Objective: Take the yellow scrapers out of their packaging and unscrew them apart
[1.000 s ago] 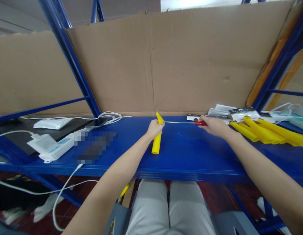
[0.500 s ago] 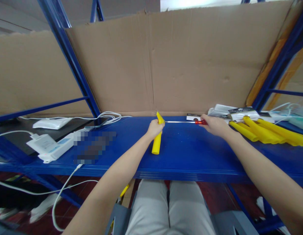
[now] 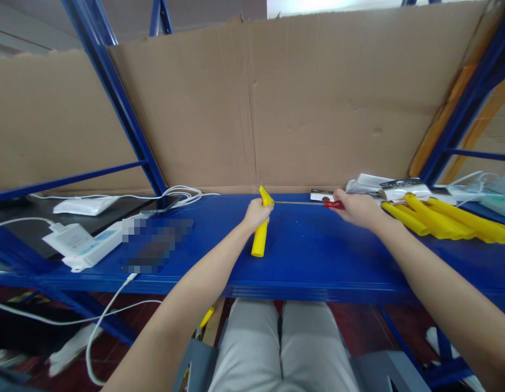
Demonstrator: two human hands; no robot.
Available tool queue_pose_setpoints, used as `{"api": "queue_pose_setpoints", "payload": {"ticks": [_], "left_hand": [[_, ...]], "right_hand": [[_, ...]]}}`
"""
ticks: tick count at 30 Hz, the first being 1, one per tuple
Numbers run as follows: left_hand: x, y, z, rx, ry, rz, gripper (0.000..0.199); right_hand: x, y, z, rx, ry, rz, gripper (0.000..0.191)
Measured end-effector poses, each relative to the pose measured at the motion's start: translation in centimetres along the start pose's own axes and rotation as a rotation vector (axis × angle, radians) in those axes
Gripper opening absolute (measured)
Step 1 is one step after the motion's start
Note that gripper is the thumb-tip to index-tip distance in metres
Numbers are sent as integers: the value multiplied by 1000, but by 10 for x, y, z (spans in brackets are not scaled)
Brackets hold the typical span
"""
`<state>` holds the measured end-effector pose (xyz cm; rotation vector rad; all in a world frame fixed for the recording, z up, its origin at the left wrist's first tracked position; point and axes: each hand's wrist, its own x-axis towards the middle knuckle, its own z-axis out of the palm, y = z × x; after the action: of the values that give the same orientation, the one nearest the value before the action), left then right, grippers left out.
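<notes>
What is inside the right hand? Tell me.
The right hand holds a screwdriver. Its shaft and the front of its red handle show; the hand covers the back of the handle. The tip, at the yellow piece, can't be made out.

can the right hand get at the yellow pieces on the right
Probably yes: the yellow pieces lie close beside the right hand, and nothing visible blocks the way. That hand grips a red-handled screwdriver, though, so it would likely need to let go first.

the left hand grips a yellow tube; the right holds a red-handled screwdriver against it.
</notes>
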<state>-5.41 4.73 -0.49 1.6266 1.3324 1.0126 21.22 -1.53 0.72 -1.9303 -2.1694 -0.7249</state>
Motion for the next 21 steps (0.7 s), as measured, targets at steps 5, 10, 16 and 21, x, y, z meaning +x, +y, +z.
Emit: {"api": "queue_pose_setpoints", "payload": {"ticks": [5,10,16,21], "left_hand": [[3,-3,-3,-9,22,19,10],[5,-4,-4,-3,28,23,11],[8,-6,-3,4,11,24,13],[9,-7,-3,1,7,39,12]], "right_hand": [[4,3,8,113,-19,-108,31],[4,4,8,77,-5,-110,30],[3,5,4,74,68,-115,30],[6,7,7,96,117,-116,29]]}}
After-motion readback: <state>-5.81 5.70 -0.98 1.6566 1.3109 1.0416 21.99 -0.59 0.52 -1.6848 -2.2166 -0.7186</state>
